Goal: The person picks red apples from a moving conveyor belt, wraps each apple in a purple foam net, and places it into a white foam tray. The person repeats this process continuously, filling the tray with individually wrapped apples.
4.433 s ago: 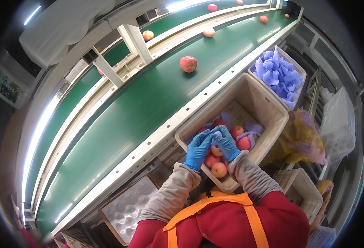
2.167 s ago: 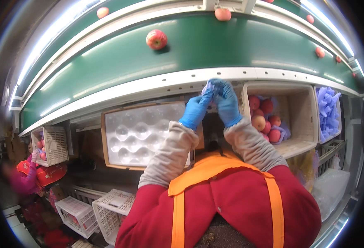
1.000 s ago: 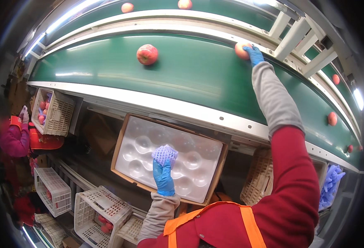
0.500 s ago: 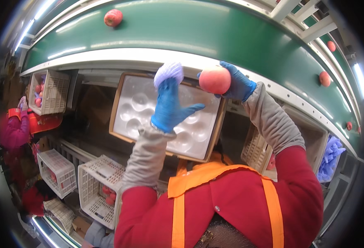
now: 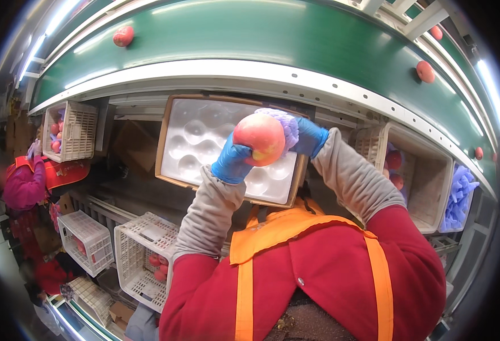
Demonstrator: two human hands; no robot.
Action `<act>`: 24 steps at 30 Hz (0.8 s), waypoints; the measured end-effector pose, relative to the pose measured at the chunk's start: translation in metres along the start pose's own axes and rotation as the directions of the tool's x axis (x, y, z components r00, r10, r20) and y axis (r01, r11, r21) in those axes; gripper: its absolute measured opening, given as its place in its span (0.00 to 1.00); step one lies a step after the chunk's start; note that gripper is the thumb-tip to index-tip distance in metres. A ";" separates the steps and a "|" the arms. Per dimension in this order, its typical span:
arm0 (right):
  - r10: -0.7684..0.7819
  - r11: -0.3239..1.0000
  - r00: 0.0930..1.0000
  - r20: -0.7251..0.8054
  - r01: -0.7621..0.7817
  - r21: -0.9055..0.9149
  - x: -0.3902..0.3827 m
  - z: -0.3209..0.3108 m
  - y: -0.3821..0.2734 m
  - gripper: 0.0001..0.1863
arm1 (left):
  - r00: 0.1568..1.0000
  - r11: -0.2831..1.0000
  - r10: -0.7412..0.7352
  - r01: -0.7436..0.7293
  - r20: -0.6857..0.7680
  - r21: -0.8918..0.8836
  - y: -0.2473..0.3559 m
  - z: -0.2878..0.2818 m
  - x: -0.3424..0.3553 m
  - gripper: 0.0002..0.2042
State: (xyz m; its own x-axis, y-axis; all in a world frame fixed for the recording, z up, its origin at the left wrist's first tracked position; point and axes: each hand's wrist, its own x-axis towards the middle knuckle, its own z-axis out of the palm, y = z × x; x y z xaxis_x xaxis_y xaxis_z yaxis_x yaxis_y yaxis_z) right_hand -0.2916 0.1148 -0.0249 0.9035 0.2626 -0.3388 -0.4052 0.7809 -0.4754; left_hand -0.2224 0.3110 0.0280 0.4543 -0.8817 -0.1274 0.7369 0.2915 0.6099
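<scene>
In my blue-gloved left hand (image 5: 233,161), a large red apple (image 5: 257,138) is held above a white moulded tray (image 5: 187,128) in a cardboard box. My right hand (image 5: 309,136), also gloved in blue, grips a lilac foam net sleeve (image 5: 288,126) against the apple's right side; its fingertips are hidden behind them.
Green conveyor (image 5: 221,34) with scattered apples crosses above. At right stand a crate (image 5: 420,202) with apples and blue-lilac sleeves (image 5: 457,193). Several white crates (image 5: 142,238) are at left, near a co-worker in pink sleeves (image 5: 25,187).
The apple taken off the belt has come over the tray into my left hand. The foam sleeve, earlier in my left hand, is now in my right hand beside the apple.
</scene>
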 end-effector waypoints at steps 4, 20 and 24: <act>-0.023 0.991 1.000 -0.017 0.025 0.129 -0.012 0.033 0.009 0.21 | 0.996 0.983 -0.023 0.006 -0.086 -0.186 -0.007 -0.022 -0.014 0.36; -0.598 0.735 0.750 -0.283 0.372 -0.567 0.018 0.053 0.071 0.10 | 0.703 0.384 0.625 0.102 -0.339 0.918 -0.048 -0.045 -0.005 0.45; -0.681 0.652 0.695 -0.232 0.431 -0.623 0.024 0.042 0.078 0.15 | 0.720 0.361 0.607 0.128 -0.337 0.924 -0.038 -0.050 -0.010 0.47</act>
State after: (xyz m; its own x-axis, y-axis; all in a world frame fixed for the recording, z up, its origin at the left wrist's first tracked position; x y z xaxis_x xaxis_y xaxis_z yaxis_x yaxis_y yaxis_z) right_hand -0.2955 0.2058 -0.0358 0.8712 -0.4806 -0.1002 0.0380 0.2695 -0.9623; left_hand -0.2300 0.3276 -0.0328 0.9430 -0.3326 0.0149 -0.1380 -0.3499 0.9266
